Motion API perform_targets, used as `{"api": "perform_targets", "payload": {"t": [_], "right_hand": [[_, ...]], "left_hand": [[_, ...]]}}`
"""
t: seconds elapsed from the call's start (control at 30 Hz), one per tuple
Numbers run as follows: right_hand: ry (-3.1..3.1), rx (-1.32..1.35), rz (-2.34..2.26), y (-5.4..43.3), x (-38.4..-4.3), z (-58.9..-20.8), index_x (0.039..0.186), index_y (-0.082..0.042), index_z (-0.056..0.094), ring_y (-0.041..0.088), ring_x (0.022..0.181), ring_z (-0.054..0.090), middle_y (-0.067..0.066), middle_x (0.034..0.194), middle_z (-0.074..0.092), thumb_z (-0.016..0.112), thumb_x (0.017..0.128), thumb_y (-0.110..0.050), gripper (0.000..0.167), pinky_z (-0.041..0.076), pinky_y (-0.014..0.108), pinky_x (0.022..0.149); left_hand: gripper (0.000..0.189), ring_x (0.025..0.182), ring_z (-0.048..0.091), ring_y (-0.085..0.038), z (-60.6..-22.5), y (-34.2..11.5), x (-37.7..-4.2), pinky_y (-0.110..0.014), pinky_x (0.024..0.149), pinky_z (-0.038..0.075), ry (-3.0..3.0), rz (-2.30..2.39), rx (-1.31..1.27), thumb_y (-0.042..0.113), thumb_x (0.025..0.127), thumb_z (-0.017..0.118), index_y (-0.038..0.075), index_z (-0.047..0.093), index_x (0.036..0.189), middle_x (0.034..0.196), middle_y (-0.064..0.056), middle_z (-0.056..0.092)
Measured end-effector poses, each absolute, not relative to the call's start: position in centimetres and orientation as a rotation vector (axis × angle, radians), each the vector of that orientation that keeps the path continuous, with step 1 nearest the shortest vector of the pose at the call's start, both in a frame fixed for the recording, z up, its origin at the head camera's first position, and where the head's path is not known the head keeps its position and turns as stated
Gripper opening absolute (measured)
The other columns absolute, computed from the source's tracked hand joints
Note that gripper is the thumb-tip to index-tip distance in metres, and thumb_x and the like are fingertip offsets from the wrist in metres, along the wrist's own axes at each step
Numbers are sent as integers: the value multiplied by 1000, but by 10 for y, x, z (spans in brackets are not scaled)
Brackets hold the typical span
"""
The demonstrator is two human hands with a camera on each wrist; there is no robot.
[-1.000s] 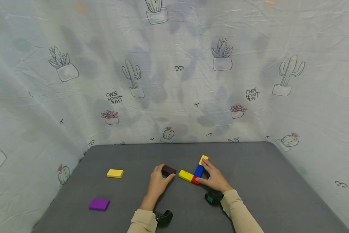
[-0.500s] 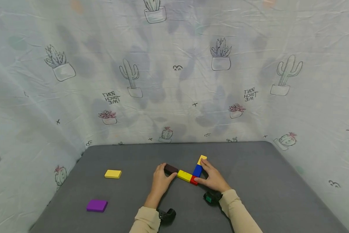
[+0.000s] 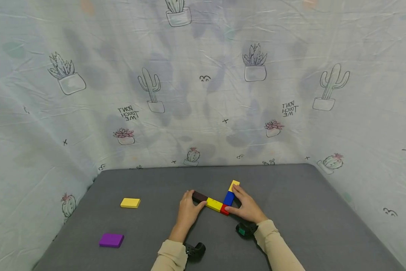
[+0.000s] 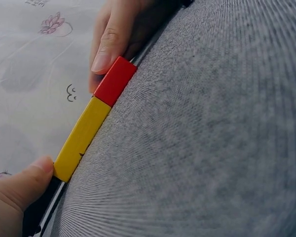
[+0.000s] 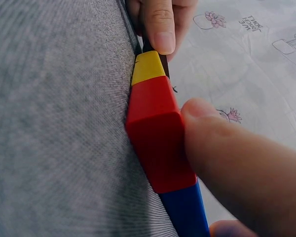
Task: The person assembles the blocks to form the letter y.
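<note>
My left hand (image 3: 186, 212) grips a dark brown block (image 3: 199, 196) between thumb and fingers. Its right end meets a bright yellow block (image 3: 214, 204), which abuts a small red block (image 3: 225, 210). From the red one, a blue block (image 3: 228, 198) and a pale yellow block (image 3: 235, 183) run away toward the back, so the row forms a V. My right hand (image 3: 251, 207) spans this arm, thumb on the red block (image 5: 155, 143) and fingertips at the pale yellow one. In the left wrist view, my left thumb (image 4: 37, 175) lies at the yellow block's near end.
A loose pale yellow block (image 3: 130, 203) and a purple block (image 3: 111, 240) lie on the left of the grey table (image 3: 308, 226). Behind the table hangs a whitish cloth (image 3: 206, 105) printed with cacti. Each wrist wears a black device.
My left hand has slid the dark brown block right until it meets the bright yellow block, closing the gap. My right hand has stayed on its blocks. The view has shifted slightly.
</note>
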State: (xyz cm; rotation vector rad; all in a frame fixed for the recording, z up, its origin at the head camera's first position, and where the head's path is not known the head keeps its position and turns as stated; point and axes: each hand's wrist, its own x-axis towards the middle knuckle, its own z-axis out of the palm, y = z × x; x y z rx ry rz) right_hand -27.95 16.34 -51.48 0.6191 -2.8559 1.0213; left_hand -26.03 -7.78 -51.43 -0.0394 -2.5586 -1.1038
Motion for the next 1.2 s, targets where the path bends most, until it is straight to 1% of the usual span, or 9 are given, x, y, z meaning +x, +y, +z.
{"api": "perform_targets", "payload": {"t": [0.3,0.4,0.57,0.7,0.8,0.9,1.03,1.2], "right_hand": [[-2865,614,1025,162,-280,-513,147,-4,34,36,142,26,14,155,26,69,80,-51,89,30,56,110],[-2862,619,1020,162,-280,-513,147,-4,33,36,142,26,14,155,26,69,80,-51,89,30,56,110],[-2854,619,1022,163,-281,-513,147,-4,33,35,142,25,13,156,26,69,80,-51,90,29,56,110],[-2844,631,1015,163,-281,-515,146,-3,33,36,141,27,14,155,27,70,79,-51,90,30,56,110],[-2848,645,1007,164,-282,-516,146,-2,33,36,141,28,14,155,27,69,80,-52,91,31,56,109],[-2852,645,1014,164,-282,-517,147,-4,32,36,141,27,13,156,26,69,80,-52,90,30,56,110],[-2841,650,1019,165,-282,-517,147,-4,33,36,142,27,13,155,26,69,80,-52,89,30,56,110],[-2843,646,1028,166,-280,-516,147,-4,33,36,141,27,14,155,26,69,80,-52,90,30,56,110]], "left_hand": [[68,122,48,-46,-515,-78,-261,-55,96,45,-2583,-1081,-34,33,76,78,-7,55,125,132,-32,49],[70,123,47,-46,-515,-77,-260,-56,97,44,-2583,-1087,-41,33,76,78,-8,53,127,133,-32,48],[74,125,46,-46,-515,-79,-259,-56,98,43,-2571,-1130,-58,34,77,78,-7,49,132,134,-31,47],[74,125,47,-43,-516,-80,-258,-55,99,43,-2561,-1165,-83,34,80,75,-6,45,135,136,-27,47],[73,125,46,-42,-516,-82,-255,-55,99,43,-2564,-1172,-104,32,83,73,-6,43,137,137,-26,46],[71,126,45,-43,-513,-84,-253,-56,99,42,-2561,-1173,-137,28,85,71,-9,41,137,138,-28,45],[66,127,45,-43,-511,-88,-251,-55,100,42,-2565,-1183,-157,27,88,68,-8,42,137,138,-27,45],[60,124,48,-43,-508,-98,-247,-56,98,43,-2571,-1163,-153,28,90,65,-5,46,136,136,-25,48]]}}
